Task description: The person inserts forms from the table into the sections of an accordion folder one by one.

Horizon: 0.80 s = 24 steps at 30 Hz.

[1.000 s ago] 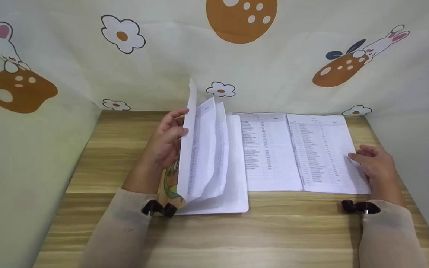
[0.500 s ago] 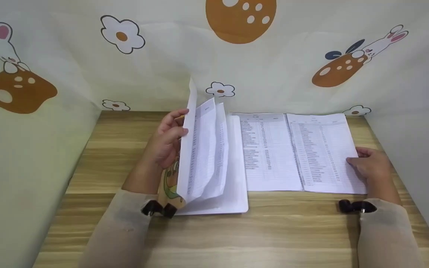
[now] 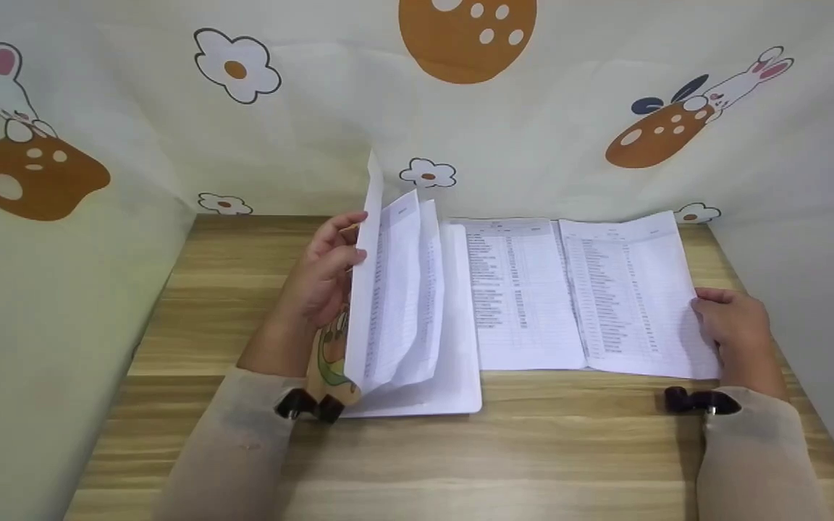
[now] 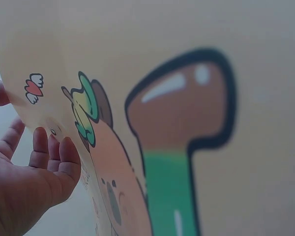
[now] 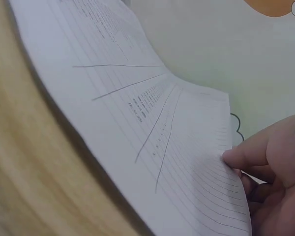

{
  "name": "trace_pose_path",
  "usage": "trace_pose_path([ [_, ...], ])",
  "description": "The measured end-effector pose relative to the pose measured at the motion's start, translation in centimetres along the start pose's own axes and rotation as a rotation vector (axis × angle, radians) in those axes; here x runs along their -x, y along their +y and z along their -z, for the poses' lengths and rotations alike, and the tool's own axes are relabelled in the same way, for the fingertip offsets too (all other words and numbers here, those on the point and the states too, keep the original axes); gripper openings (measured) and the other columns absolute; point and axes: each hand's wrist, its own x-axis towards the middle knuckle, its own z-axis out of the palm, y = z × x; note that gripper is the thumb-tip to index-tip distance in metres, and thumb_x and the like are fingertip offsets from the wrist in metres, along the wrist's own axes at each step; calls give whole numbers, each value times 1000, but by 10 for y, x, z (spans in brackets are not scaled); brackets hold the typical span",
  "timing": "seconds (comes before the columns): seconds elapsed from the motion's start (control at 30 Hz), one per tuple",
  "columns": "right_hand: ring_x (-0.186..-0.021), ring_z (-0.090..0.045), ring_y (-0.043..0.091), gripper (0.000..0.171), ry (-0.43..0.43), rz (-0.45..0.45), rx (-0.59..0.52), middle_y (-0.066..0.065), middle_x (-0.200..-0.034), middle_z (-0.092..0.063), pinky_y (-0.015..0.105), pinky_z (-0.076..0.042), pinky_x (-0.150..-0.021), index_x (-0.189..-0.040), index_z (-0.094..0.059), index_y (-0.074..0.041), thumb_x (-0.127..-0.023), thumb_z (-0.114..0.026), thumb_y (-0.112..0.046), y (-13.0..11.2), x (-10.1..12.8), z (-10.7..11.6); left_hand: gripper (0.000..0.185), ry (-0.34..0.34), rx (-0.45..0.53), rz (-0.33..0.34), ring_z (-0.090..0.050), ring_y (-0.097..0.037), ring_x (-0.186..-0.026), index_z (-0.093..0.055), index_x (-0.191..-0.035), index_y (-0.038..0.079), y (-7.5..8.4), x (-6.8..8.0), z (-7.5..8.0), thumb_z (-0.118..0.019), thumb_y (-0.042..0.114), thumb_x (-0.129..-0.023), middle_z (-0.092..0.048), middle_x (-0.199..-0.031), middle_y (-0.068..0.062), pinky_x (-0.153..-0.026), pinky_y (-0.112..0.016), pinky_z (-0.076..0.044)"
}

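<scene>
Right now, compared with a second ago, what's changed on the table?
The right page has lifted at its outer edge, pinched by the right hand. The left hand still holds the cartoon cover raised.

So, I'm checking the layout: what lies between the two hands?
The left booklet and the right booklet, both open, as the head view shows.

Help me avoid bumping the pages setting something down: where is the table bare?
Widest: the near table, between the left sleeve and right sleeve, in front of the half-open booklet and the open booklet. Another: between the left hand and left wall. Crowded: where the two booklets lie side by side, and around the right hand.
</scene>
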Motion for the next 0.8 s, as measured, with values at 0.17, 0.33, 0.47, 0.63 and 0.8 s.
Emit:
trace_pose_path([
  [0.17, -123, -49, 22, 52, 6, -2, -38, 10, -157, -51, 28, -45, -84, -155, -55, -13, -107, -58, -32, 1, 1, 3, 50, 5, 11, 0, -58, -36, -119, -61, -135, 20, 1, 0, 0, -54, -4, -92, -56, -126, -9, -89, -39, -58],
  [0.33, -106, -48, 12, 39, -4, -55, -157, -11, -123, -56, 25, -47, -81, -142, -64, -25, -105, -64, -36, 1, 5, 14, 49, 6, 15, -2, -59, -35, -117, -63, -133, 21, 1, 0, 0, -53, -4, -92, -57, -127, -10, -86, -38, -59],
  [0.47, -102, -47, 9, 20, -32, -80, -302, -18, -109, -54, 22, -45, -82, -122, -70, -31, -103, -68, -32, -2, 12, 24, 50, 11, 16, -4, -60, -33, -117, -64, -132, 22, 2, 0, 0, -52, -5, -92, -58, -127, -9, -85, -37, -60],
  [0.63, -95, -55, 5, 9, -66, -59, -455, -21, -97, -62, 19, -52, -74, -109, -76, -28, -100, -74, -27, -9, 21, 34, 49, 12, 20, -10, -59, -33, -117, -64, -131, 23, 3, 0, 1, -52, -5, -92, -58, -125, -9, -85, -37, -59],
  [0.8, -86, -62, 3, 11, -76, -55, -557, -21, -90, -67, 22, -56, -70, -108, -74, -26, -98, -78, -26, -12, 29, 43, 49, 18, 12, -13, -60, -33, -117, -64, -130, 23, 3, 0, 1, -51, -5, -93, -58, -125, -8, -86, -37, -59],
])
